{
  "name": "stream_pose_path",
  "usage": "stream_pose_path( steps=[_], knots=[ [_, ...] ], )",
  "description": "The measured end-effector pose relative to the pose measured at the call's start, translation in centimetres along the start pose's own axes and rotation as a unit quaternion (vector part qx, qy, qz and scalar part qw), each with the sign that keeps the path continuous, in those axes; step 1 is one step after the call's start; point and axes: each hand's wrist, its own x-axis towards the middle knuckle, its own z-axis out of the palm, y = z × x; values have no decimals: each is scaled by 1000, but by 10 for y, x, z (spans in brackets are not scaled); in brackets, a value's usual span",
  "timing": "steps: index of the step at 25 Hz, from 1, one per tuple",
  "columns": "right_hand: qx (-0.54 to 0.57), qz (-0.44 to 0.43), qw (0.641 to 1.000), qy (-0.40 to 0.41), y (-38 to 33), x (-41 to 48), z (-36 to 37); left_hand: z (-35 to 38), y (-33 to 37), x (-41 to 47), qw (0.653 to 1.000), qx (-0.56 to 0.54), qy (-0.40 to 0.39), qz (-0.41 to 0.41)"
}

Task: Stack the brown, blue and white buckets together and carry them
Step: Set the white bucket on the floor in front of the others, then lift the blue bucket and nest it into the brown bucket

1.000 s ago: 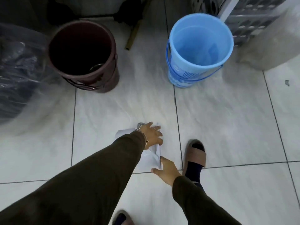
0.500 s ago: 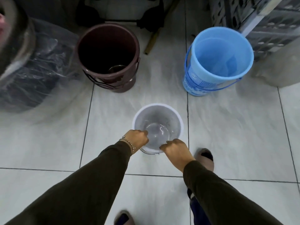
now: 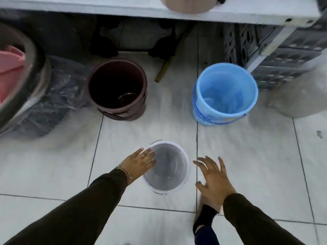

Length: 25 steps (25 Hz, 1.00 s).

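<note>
A small white bucket [image 3: 169, 174] stands upright on the tiled floor in front of me. My left hand [image 3: 138, 162] lies flat with its fingers spread over the bucket's left rim. To the right of the bucket, my right hand [image 3: 212, 177] hovers apart from it, fingers spread and empty. A brown bucket [image 3: 117, 89] stands farther back on the left, with a metal object at its bottom. Farther back on the right stands a blue bucket [image 3: 224, 93], its blue handle hanging down.
A white shelf edge [image 3: 106, 6] runs across the top. A metal basin [image 3: 26, 82] with something pink and a plastic-wrapped bundle [image 3: 58, 96] sit at the left. Grey crates [image 3: 283, 55] stand at the back right, a wooden stick [image 3: 169, 61] lies between the buckets, and my sandalled foot [image 3: 205, 218] is near.
Both hands gripped the white bucket's near rim half a second ago; they have let go and opened. The right hand has moved off to the right, the left rests on the rim.
</note>
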Motion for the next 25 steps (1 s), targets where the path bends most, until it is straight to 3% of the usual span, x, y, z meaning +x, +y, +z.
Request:
stream_pose_path(
  steps=[3,5,6,9,10,11,13,15,17,19,22,23,25],
  knots=[
    [172,131,970,110,59,23,-71,-63,-35,55,988,-113,-32,-96],
    [319,223,906,167,97,51,-112,-101,-40,108,938,-297,22,-177],
    [389,262,866,175,115,67,-129,-120,-35,137,882,-416,53,-215],
    [511,330,779,155,154,119,-156,-159,-16,223,646,-692,72,-314],
    [525,342,766,145,164,135,-156,-166,-11,251,588,-736,64,-330],
    [533,349,759,136,173,149,-154,-169,-7,274,553,-758,65,-339],
    [547,357,748,119,186,169,-144,-167,2,305,530,-765,99,-353],
    [580,345,731,101,191,175,-136,-157,8,316,578,-714,110,-380],
    [611,321,717,100,191,169,-132,-153,12,313,633,-645,73,-421],
    [621,303,715,104,186,157,-137,-156,9,301,632,-636,70,-438],
    [616,270,734,98,169,138,-157,-164,-3,265,586,-682,150,-411],
    [608,260,743,100,161,133,-168,-168,-8,250,546,-703,184,-417],
    [595,245,759,104,141,124,-191,-180,-18,221,405,-763,226,-451]
  ],
)
